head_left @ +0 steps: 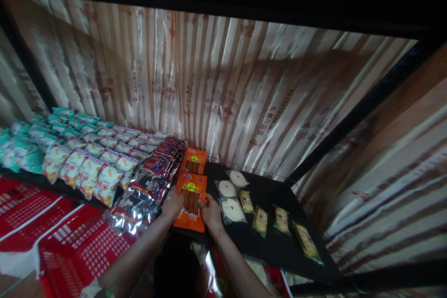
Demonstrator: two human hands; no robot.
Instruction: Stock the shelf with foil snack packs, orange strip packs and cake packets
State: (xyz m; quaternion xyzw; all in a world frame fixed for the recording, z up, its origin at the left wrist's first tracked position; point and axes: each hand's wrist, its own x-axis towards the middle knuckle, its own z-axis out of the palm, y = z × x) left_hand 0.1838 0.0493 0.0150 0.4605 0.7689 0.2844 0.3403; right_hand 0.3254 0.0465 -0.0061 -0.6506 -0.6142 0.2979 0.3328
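Note:
Between my two hands is an orange snack packet (pixel 191 195) with a clear window showing brown strips. My left hand (pixel 172 204) grips its left edge, and my right hand (pixel 210 210) pinches the right edge. Just behind it, another orange packet (pixel 194 157) of the same kind lies on the black shelf (pixel 279 251). Dark purple and silver packets (pixel 157 167) are stacked close to my left hand. To the right of my right hand lie several round white wrapped pieces (pixel 233 210) and several yellow wrapped pieces (pixel 260 220).
Rows of white snack bags (pixel 85 172) and teal bags (pixel 30 156) fill the shelf's left side. Red plastic baskets (pixel 84 247) stand below its front edge. Striped sheeting (pixel 223 84) hangs behind, and a black frame post (pixel 349 116) slants up at the right.

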